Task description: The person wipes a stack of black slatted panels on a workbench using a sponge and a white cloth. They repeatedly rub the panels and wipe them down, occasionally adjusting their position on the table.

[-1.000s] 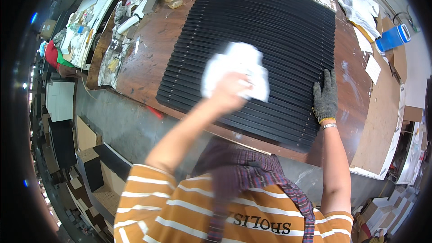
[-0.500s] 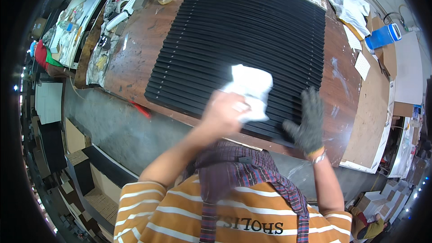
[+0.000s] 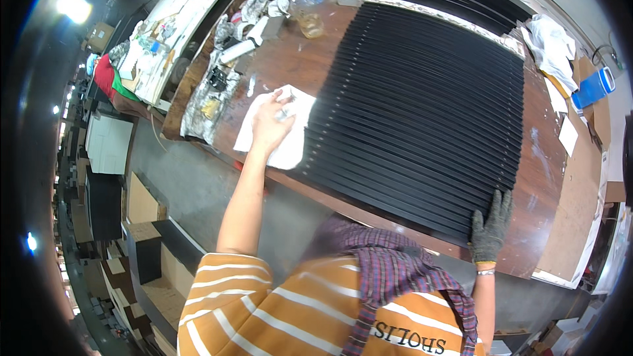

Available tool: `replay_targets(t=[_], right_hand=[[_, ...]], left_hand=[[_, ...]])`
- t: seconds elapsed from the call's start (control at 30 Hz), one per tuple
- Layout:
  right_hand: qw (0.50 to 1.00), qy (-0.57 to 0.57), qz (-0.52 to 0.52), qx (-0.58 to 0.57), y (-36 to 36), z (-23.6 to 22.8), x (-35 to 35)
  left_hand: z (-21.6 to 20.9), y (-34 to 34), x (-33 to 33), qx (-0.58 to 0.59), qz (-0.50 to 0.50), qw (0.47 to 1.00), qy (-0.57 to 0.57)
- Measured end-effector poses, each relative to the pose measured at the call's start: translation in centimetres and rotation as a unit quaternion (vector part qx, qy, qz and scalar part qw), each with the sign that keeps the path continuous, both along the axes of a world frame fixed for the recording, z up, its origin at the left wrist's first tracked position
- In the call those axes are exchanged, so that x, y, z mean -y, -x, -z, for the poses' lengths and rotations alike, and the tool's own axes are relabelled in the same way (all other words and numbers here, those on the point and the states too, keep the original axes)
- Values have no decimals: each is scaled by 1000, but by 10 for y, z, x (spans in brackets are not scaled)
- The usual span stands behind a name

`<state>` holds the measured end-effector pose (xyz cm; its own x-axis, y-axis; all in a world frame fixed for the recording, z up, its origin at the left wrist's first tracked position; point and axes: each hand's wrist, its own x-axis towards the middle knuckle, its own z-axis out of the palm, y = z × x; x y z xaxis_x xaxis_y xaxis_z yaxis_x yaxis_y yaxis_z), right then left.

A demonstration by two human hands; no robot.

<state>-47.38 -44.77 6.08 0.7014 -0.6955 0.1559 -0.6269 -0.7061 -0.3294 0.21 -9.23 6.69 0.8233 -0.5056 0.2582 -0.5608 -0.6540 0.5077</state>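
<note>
The bare left hand (image 3: 271, 128) lies on the white cloth (image 3: 290, 150); whether its fingers grip the fabric cannot be told. The cloth is on the brown table (image 3: 537, 214), against the left ends of the black slats (image 3: 422, 118). The gloved right hand (image 3: 490, 229), fingers extended and holding nothing, touches the slats' near right corner.

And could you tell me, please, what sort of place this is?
Probably a workshop or small factory: rows of black ridged strips lie on a stained wooden worktable, a second bench stands cluttered beyond, and an open box is on the grey floor.
</note>
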Motion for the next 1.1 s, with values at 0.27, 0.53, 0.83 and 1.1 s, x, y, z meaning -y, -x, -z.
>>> replay_targets(t=[0.27, 0.53, 0.83, 1.1], right_hand=[[999, 36, 19, -35, 1, 8, -1], [997, 21, 47, -51, -7, -7, -8], [996, 19, 70, -50, -9, -13, -8], [997, 10, 78, -27, -8, -15, -8]], left_hand=[[3, -167, -110, 79, -385, 914, -98], [61, -225, -219, -20, -287, 944, -159], [-19, -93, -32, -120, -60, 964, 230], [-42, 114, 261, -45, 540, 840, 23]])
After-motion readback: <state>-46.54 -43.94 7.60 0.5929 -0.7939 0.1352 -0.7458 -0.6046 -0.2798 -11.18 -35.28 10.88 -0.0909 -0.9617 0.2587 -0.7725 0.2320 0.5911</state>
